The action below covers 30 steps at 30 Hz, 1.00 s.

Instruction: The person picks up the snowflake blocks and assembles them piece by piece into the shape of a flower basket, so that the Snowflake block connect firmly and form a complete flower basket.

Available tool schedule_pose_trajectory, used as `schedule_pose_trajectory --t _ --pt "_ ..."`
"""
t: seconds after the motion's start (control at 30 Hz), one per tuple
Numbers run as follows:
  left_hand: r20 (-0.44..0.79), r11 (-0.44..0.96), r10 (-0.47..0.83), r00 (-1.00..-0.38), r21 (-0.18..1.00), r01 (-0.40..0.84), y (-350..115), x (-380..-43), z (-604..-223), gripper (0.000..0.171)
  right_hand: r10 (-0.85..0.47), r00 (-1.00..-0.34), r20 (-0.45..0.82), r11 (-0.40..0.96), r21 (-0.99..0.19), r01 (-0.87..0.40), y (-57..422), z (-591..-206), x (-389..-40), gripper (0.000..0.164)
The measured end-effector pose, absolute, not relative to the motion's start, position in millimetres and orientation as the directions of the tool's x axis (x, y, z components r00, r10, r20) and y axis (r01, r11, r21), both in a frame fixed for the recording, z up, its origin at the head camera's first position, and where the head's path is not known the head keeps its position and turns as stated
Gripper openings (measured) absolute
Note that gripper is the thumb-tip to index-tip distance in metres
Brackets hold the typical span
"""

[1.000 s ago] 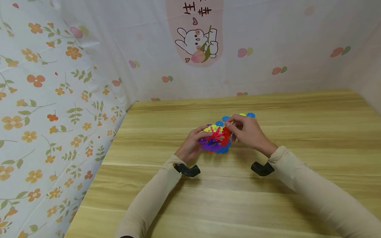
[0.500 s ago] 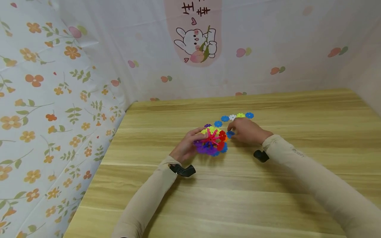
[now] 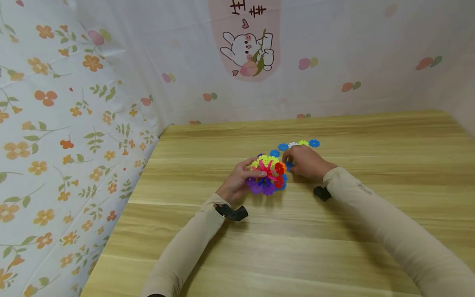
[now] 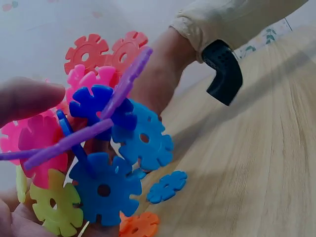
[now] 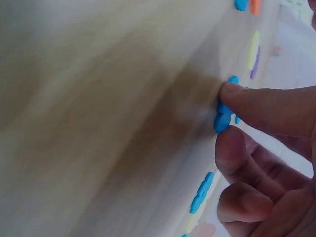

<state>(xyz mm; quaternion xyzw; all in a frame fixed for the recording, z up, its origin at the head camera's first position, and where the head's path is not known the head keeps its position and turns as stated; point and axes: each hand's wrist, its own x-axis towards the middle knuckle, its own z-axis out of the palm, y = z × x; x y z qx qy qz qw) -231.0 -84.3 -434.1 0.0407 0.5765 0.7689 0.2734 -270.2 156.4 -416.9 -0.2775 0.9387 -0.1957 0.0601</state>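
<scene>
Right wrist: fingers (image 5: 269, 111) pinch blue disc (image 5: 224, 115) edgewise.

In my head view the right hand (image 3: 307, 161) hides part of the blue disc (image 3: 288, 165) it pinches and of a white disc (image 3: 292, 144) toward eleven o'clock; some fingers of the left hand (image 3: 237, 180) are lost behind the disc cluster (image 3: 266, 182). Wall lettering (image 3: 239, 6) is cut off at twelve, and sleeve print (image 3: 364, 189) past three is too small to read. My right wrist view blurs the tabletop (image 5: 98, 89) at ten
</scene>
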Motion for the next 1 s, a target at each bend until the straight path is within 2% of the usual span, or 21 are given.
schedule_pose_trajectory --t 0.17,0.4,0.67,0.83,1.0 --pt "-0.276 -0.172 0.471 -0.838 0.903 -0.394 -82 -232 -433 0.057 -0.539 -0.842 -0.039 0.766 -0.44 -0.469 160 -418 -274 0.021" --pt "-0.276 -0.164 0.521 -0.808 0.896 -0.412 -84 -232 -436 0.049 -0.534 -0.842 -0.077 0.716 -0.571 -0.402 175 -419 -273 0.008" --pt "-0.293 -0.135 0.547 -0.784 0.894 -0.428 -85 -231 -435 0.054 -0.563 -0.807 -0.176 0.668 -0.672 -0.32 190 -409 -267 0.009" --pt "-0.306 -0.132 0.541 -0.784 0.889 -0.438 -83 -232 -434 0.054 -0.507 -0.857 -0.091 0.608 -0.742 -0.281 191 -391 -261 0.002" --pt "-0.313 -0.122 0.544 -0.779 0.888 -0.442 -83 -232 -434 0.06 -0.469 -0.883 0.006 0.558 -0.773 -0.302 182 -374 -252 0.012"
